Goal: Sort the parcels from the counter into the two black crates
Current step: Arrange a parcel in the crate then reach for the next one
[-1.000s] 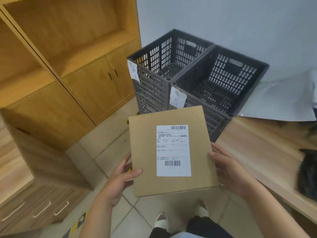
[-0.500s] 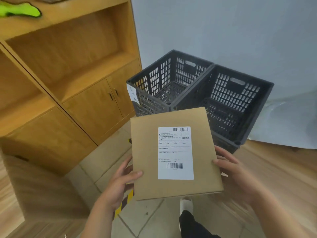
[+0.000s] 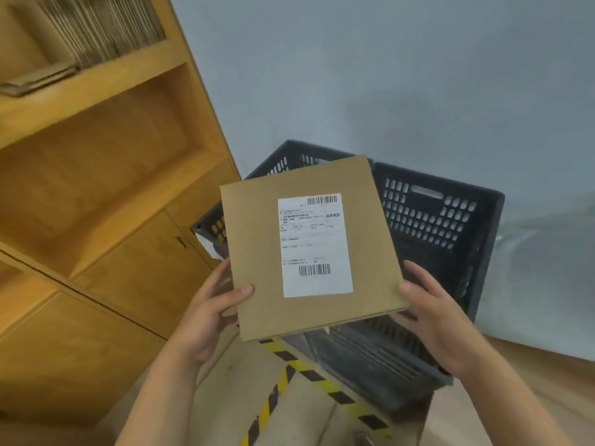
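Parcel [image 3: 309, 249]: flat brown cardboard mailer, white shipping label with two barcodes faced up, slightly tilted, held in the air in front of both crates | Right crate [image 3: 450, 226]: black slotted plastic, open top, interior visible | Left crate [image 3: 277, 162]: black, mostly hidden behind parcel

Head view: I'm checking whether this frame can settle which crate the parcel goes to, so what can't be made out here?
- Left crate: mostly hidden behind the parcel; its contents and tag are unreadable.
- Shipping label: print too small and blurred to read.
- Right crate: floor partly covered by the parcel and right hand.
- Left hand: fingers behind the parcel are hidden.
- Counter: out of frame.
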